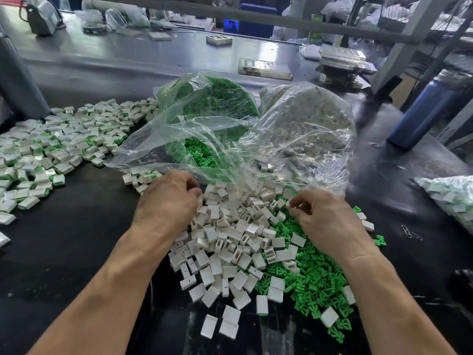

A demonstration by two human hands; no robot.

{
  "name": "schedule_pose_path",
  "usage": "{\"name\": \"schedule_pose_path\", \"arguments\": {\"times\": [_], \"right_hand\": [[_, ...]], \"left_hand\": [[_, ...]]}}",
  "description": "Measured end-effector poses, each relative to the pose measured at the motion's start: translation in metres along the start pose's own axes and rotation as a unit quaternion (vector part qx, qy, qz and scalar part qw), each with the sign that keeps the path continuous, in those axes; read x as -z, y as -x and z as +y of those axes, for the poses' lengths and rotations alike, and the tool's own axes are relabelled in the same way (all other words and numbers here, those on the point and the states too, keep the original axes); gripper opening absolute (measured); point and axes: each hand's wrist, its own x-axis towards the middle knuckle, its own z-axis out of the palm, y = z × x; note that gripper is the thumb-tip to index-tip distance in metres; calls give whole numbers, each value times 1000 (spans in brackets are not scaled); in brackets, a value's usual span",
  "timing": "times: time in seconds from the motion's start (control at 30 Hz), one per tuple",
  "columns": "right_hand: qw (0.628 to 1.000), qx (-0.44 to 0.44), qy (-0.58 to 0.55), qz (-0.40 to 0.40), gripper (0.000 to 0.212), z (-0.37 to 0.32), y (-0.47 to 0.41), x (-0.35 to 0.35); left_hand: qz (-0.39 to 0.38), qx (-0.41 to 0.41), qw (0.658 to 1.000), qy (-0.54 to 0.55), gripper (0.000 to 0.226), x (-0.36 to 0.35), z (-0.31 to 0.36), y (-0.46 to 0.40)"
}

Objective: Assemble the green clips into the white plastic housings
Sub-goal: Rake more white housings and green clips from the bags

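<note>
A heap of loose white plastic housings [230,242] lies on the black table in front of me. Beside it on the right spreads a pile of green clips [314,285]. My left hand [169,198] rests at the heap's upper left edge, fingers curled down into the housings. My right hand [325,219] is over the upper right of the piles, thumb and fingers pinched close together. Whether either hand holds a piece is hidden by the fingers. Assembled white-and-green pieces [51,149] cover the table at the left.
Two open clear bags stand behind the piles, one with green clips [212,103] and one with white housings [307,119]. Another filled bag [450,198] lies at the right edge. A blue bottle [427,108] stands at the far right, and paper clips [410,233] lie near my right hand.
</note>
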Motion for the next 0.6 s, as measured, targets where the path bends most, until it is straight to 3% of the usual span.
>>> {"name": "schedule_pose_path", "arguments": {"times": [0.2,0.4,0.5,0.6], "right_hand": [[997,37,-69,-1,19,-3,2,-6],[990,73,-115,27,16,-7,2,-10],[996,37,-71,26,7,-3,1,-3],[999,-49,12,-4,20,1,2,15]], "left_hand": [[24,-39,996,71,10,-4,0,2],[-13,-73,975,209,11,-2,5,6],[-43,-80,967,239,11,-2,8,8],[-17,-98,980,175,9,-2,6,8]]}}
